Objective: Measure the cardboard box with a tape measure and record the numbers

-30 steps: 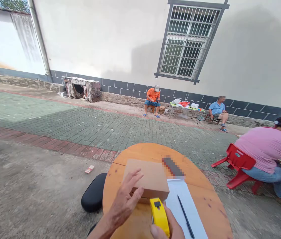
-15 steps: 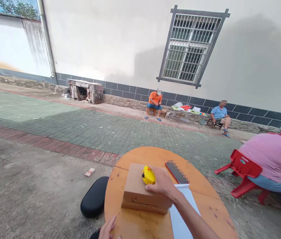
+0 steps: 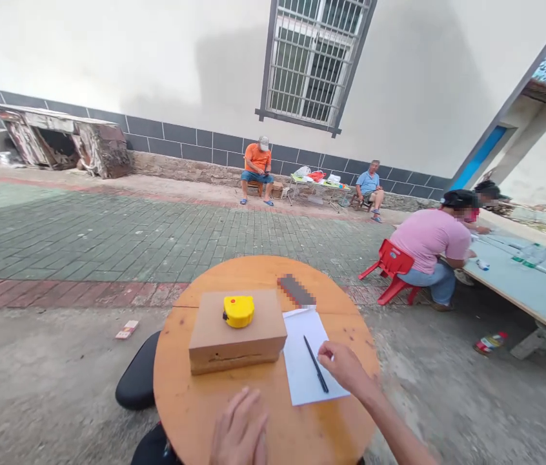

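A yellow tape measure [image 3: 239, 312] lies on top of a brown cardboard box [image 3: 237, 345] on the round wooden table [image 3: 183, 400]. To the right of the box is a sheet of white paper [image 3: 299, 381], with a black pen [image 3: 316, 365] resting slantwise across it. My right hand [image 3: 345, 368] hovers just right of the pen, over the paper; its fingers are loosely curled, thumb and index slightly apart, with nothing seen in them. Close to the table's near side, my left hand [image 3: 240, 429] is open, fingers stretched out in front of the box.
A phone [image 3: 297, 290] lies behind the paper. A black stool [image 3: 140, 378] stands at the table's left. On the right, a person in pink [image 3: 430, 239] sits on a red chair [image 3: 394, 261] beside a long table [image 3: 529, 278]. A bottle [image 3: 490, 342] lies on the ground.
My right hand has left the tape measure, which stays on the box, and moved right to the pen. My left hand has come further into view. The camera has turned right.
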A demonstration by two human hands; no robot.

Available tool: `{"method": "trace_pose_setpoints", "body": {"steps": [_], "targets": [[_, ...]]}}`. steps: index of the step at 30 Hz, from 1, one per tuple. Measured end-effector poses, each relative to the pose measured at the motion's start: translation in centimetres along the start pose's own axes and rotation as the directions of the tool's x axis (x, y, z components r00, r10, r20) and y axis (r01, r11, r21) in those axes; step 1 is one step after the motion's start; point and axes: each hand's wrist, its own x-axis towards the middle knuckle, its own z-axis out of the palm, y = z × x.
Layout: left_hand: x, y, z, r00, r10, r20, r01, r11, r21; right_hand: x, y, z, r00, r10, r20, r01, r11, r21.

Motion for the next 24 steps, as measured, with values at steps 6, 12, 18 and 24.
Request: {"method": "trace_pose_setpoints", "body": {"steps": [6,12,18,24], "targets": [[12.1,2.5,3.1,0.966,0.128,0.224,-0.152,0.984,0.094,-0.5,1.5,4.6,0.99,0.104,-0.092,-0.116,0.985,-0.129],[14.2,0.2,4.1,0.888,0.193,0.417,-0.295,0.935,0.197,-2.8,3.8,3.4,0.99,0.091,-0.107,-0.094,0.995,-0.021],[13.9,-0.4,2.5,0.877,0.186,0.443,-0.292,0.938,0.184,-7.8,7.2,0.3,0.998,0.025,-0.054,0.015,0.773,0.634],[10.2,1.8,1.5,0.953,0.12,0.278,-0.192,0.949,0.252,-10.6,8.3,-1.4,0.975,0.114,-0.19,0.107,0.509,0.854]]}}
